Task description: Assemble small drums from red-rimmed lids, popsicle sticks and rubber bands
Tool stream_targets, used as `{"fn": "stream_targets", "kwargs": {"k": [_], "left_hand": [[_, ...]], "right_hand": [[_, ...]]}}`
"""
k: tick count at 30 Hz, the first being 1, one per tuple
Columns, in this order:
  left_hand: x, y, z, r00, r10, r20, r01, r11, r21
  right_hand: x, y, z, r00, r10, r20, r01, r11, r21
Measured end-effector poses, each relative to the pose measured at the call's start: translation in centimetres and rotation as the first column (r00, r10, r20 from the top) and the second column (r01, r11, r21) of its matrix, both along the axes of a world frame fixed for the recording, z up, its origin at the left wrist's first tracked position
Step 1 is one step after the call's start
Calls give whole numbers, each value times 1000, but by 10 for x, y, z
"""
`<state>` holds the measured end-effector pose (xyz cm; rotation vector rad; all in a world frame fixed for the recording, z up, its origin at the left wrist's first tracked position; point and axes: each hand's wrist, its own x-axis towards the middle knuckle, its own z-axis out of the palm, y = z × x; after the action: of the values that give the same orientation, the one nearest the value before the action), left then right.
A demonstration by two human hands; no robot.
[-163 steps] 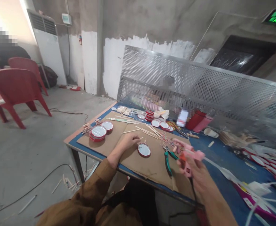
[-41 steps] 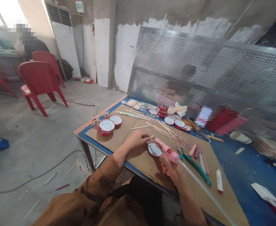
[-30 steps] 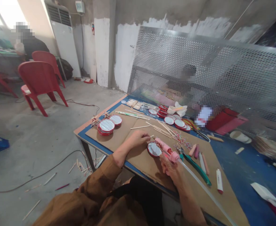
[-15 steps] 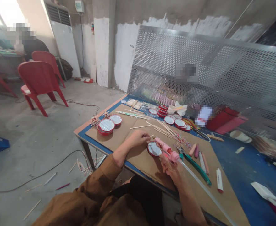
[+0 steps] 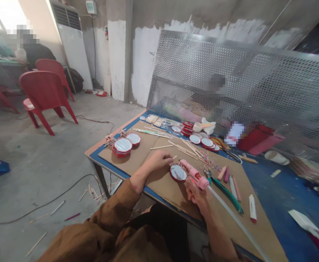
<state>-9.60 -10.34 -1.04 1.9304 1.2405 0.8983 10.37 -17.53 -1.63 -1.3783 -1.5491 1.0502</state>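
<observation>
My right hand [image 5: 196, 191] is wrapped round a pink glue gun [image 5: 193, 173], its tip pointing up and left and a clear glue stick trailing from its back. Beside the tip, my left hand [image 5: 161, 160] pinches a short thin wooden stick [image 5: 174, 157]. Just below the gun, a round white disc with a red rim [image 5: 178, 172] lies on the brown cardboard [image 5: 137, 160]. More wooden sticks [image 5: 189, 150] and a tangle of coloured strings [image 5: 210, 162] lie beyond my hands.
Red-rimmed discs with sticks [image 5: 122, 146] are stacked at the left; others [image 5: 207, 142] lie at the back. Green-handled pliers [image 5: 227, 194] and several tubes [image 5: 252, 208] lie to the right. A perforated metal panel [image 5: 186, 69] stands behind. A person [image 5: 38, 52] sits far left.
Both hands have kept nearly the same places. The view has shifted very slightly, and the glue gun's tip is still near the stick.
</observation>
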Motion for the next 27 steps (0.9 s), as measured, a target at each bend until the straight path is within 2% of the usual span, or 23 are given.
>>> {"fn": "stream_targets", "kwargs": {"k": [6,11,14,17,20,22,24,27], "left_hand": [[1,2,-3,1000,1,31,-1,1000,8],[1,1,-3,998,6,67,-5,1000,-25],[1,1,-2,997,-5,77,6,1000,-14],[0,0,-2,998,-22,58,22,1000,-6],[-1,0,-1,999,11,35,-11,1000,5],[-2,0,0,999,18,41,-19,1000,19],[-2,0,1,999,17,29,-17,1000,3],[-3,0,3,1000,5,21,-6,1000,11]], "right_hand": [[6,1,-4,993,30,-111,-34,999,-30],[3,0,1,997,74,-33,-75,997,-20],[5,-4,5,999,34,-24,-34,999,-6],[21,-13,15,997,-23,77,22,1000,11],[60,-22,33,951,-132,278,100,987,128],[99,-26,46,870,-175,461,91,976,199],[147,-28,57,754,-266,600,164,962,221],[221,-26,65,542,-285,790,222,956,193]]}}
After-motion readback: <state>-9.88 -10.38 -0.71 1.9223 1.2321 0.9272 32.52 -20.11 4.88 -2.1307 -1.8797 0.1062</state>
